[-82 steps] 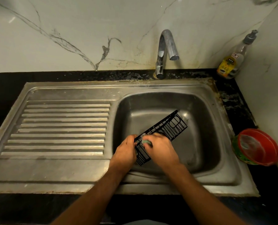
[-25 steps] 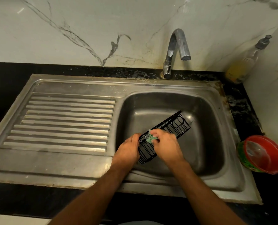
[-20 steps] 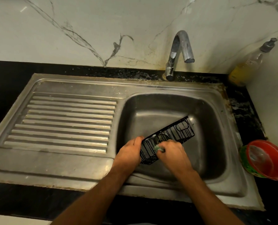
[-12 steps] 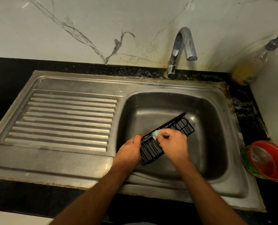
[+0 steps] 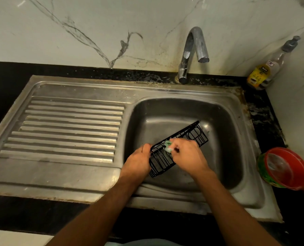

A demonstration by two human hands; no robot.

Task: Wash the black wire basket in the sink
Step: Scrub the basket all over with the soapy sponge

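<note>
Over the sink [image 5: 236, 110], left hand [image 5: 137, 162] grips the basket [image 5: 165, 160]; right hand [image 5: 186, 155], pinching the scrubber [image 5: 167, 146], has moved up to its top rim, scrubbing on.

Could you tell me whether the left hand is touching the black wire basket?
Touching. The head view shows the left hand gripping the near-left end of the black wire basket, its thumb lying on the top rim.

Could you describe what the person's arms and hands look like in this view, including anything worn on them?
Both forearms are bare from the bottom of the frame to the wrists, with no sleeves showing. The left hand and right hand wear no gloves, and no watch, bracelet or ring can be seen on them.
</note>
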